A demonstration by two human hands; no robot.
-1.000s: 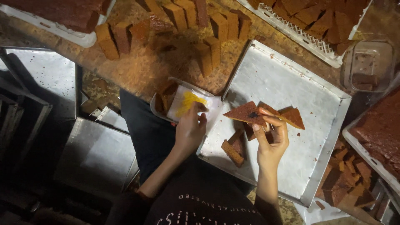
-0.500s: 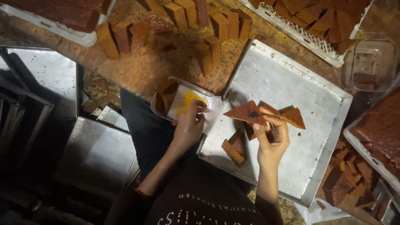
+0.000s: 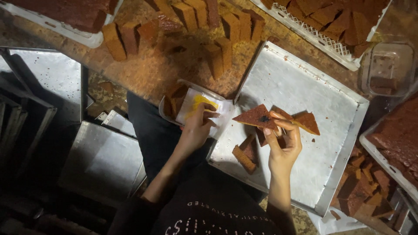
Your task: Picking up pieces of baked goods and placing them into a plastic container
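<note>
- Your right hand (image 3: 284,146) pinches one triangular cake slice (image 3: 256,117) above the metal tray (image 3: 305,82).
- Your left hand (image 3: 197,126) grips one small container (image 3: 183,101) at the counter's (image 3: 139,69) edge.
- Two more slices (image 3: 244,153) lie on the tray.

Rectangular brown cake blocks (image 3: 187,26) standing on end, up and left of the large metal tray (image 3: 344,143). White perforated crate (image 3: 322,41) of brown slices above the tray's top edge. Clear plastic tub (image 3: 387,67) at its upper right. Loose brown offcuts (image 3: 365,187) heaped beside its lower right. Stacked empty metal trays (image 3: 100,161) far left.
</note>
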